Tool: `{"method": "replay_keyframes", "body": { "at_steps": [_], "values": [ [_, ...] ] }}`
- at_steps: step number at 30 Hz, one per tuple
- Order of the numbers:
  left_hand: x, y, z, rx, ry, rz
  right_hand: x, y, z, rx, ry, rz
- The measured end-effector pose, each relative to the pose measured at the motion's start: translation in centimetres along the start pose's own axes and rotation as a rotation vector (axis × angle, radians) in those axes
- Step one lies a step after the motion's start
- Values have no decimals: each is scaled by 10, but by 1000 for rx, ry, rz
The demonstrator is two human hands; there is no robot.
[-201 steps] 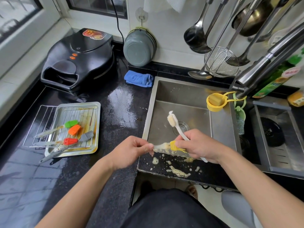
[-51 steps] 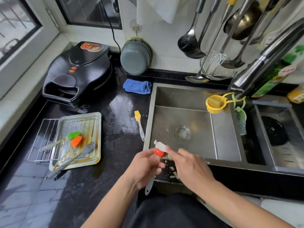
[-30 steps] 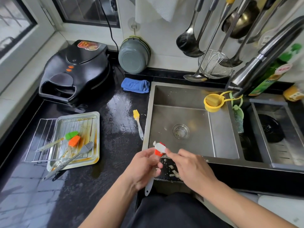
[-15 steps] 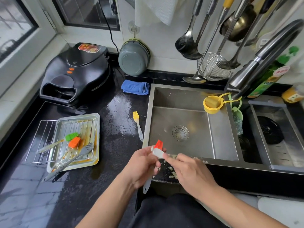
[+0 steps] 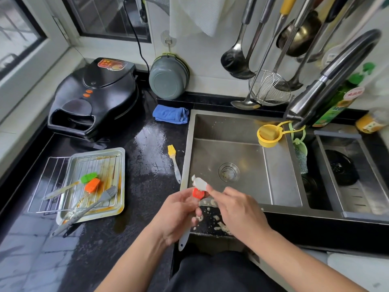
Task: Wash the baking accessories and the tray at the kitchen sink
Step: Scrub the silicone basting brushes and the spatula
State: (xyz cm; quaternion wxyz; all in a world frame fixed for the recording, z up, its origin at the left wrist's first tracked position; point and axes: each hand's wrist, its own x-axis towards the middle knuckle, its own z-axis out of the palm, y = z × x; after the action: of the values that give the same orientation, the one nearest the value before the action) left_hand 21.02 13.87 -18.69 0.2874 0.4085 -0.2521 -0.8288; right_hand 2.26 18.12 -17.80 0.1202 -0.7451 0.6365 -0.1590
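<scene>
Left hand (image 5: pixel 179 216) closed around a red-headed basting brush (image 5: pixel 197 193), pale handle poking out below the palm, red bristles up between thumb and fingers. Right hand (image 5: pixel 240 213) pinched on a white scrubbing brush (image 5: pixel 199 182), foamy head pressed against the red bristles. Both held over the near-left corner of the sink (image 5: pixel 282 163), with blobs of suds (image 5: pixel 219 225) on the dark rim just beneath.

Left of the sink, flat on the wet black counter (image 5: pixel 145 144), a yellow brush (image 5: pixel 174 160), head pointing away. Farther left, near the counter's front, a greasy metal tray (image 5: pixel 120 175) with a wire rack (image 5: pixel 52 171) laid across it and overhanging its left side. On the rack, a green brush (image 5: pixel 89 177), an orange brush (image 5: pixel 92 185) and a grey brush (image 5: pixel 109 192), handles trailing toward the front-left corner.

Behind, a black electric griddle (image 5: pixel 94 95), a folded blue cloth (image 5: pixel 170 114) and a grey bowl (image 5: pixel 167 79) against the wall. Over the basin, a faucet (image 5: pixel 328 81) with a yellow holder (image 5: pixel 268 134) hanging from it.
</scene>
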Motion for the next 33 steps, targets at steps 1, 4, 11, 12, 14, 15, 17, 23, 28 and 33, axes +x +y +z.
{"method": "replay_keyframes", "body": {
  "at_steps": [1, 4, 11, 12, 14, 15, 17, 23, 28, 33],
  "values": [
    [-1, 0, -3, 8, -6, 2, -3, -1, -1, 19, -35, -14],
    [-5, -2, -7, 14, -6, 2, -5, 1, -6, 36, -90, -37],
    [0, 2, -9, -3, 9, 4, -3, -5, -10, 93, -101, -66],
    [1, 2, -9, 10, 7, 6, -3, -7, -9, 80, -117, -59],
    [2, 3, -9, 33, -2, 5, 8, 2, -5, 46, -69, 18],
    [2, 3, -8, 41, -5, 3, 13, 5, -5, 41, -47, 50],
    [3, 4, -8, 44, 3, -2, 12, 4, -7, 69, -38, 56],
    [4, 1, -9, 66, -6, 1, 10, 5, -3, 51, -62, 79],
    [7, -3, -9, 61, 52, -3, 2, 3, -4, 111, -38, 88],
    [4, -4, -4, 55, 25, -19, 8, 3, 6, 21, -61, 99]
  ]
}}
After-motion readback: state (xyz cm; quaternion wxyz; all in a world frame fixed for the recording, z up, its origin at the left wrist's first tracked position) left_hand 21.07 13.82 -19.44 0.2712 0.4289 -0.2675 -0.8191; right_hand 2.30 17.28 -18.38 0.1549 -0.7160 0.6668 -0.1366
